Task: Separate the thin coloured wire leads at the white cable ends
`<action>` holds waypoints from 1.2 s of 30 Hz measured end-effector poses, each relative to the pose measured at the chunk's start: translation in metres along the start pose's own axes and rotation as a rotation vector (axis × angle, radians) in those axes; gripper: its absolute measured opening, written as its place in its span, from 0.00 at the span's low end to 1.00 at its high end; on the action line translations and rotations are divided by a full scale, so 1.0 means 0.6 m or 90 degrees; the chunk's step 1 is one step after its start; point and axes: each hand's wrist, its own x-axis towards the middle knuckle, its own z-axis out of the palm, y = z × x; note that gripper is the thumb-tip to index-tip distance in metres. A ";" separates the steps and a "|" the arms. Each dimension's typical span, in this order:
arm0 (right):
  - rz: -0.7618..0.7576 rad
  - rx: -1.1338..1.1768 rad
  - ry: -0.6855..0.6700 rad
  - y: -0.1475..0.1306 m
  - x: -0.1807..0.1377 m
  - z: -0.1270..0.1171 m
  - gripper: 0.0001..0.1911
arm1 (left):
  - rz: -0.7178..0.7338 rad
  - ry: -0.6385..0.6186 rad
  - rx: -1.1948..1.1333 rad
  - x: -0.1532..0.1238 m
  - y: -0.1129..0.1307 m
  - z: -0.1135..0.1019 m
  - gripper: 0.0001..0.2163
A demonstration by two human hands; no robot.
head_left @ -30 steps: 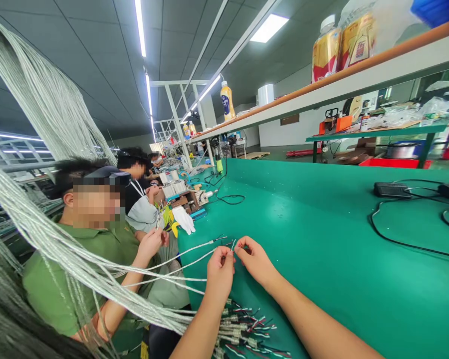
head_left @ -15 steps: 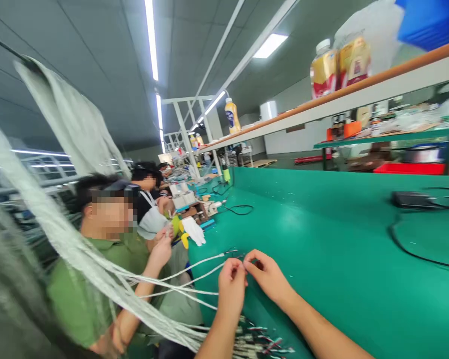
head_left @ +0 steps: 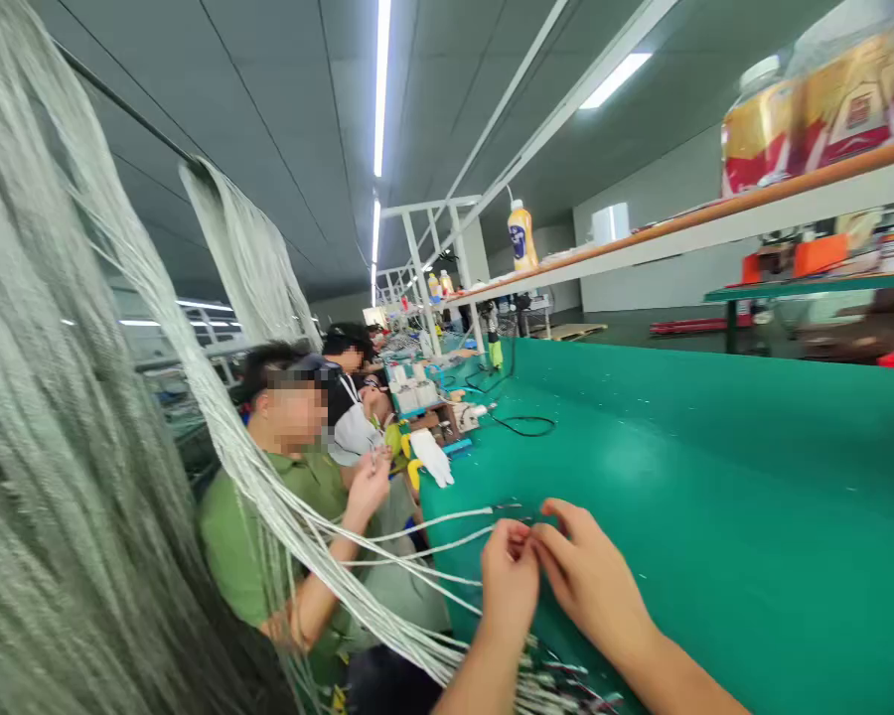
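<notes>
White braided cables point(head_left: 394, 636) run in a bundle from the left to the green bench top. My left hand point(head_left: 508, 574) is closed in a pinch on the end of one cable. Against its fingertips, my right hand point(head_left: 588, 571) pinches too, and what lies between those fingers is too small to make out. Just beyond my hands, a separate white cable point(head_left: 454, 516) lies on the bench with dark thin wires at its tip. Below my left wrist are several cable ends point(head_left: 566, 680) with bared, coloured wires.
A co-worker in a green shirt point(head_left: 268, 506) sits close on the left, hands raised. Hanging white cables point(head_left: 60, 348) fill the left side. A white glove point(head_left: 432, 455) and a black cord point(head_left: 525, 425) lie farther along the green bench point(head_left: 715, 536). Above it runs a shelf point(head_left: 685, 223) with bottles.
The view has swung left, so the scene sits farther right and more hanging cables show. My hands stay together at the fingertips, with the right fingers slightly shifted.
</notes>
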 end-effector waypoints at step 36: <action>0.206 0.251 -0.147 0.014 -0.013 0.022 0.07 | 0.001 -0.016 0.000 -0.011 -0.002 0.011 0.06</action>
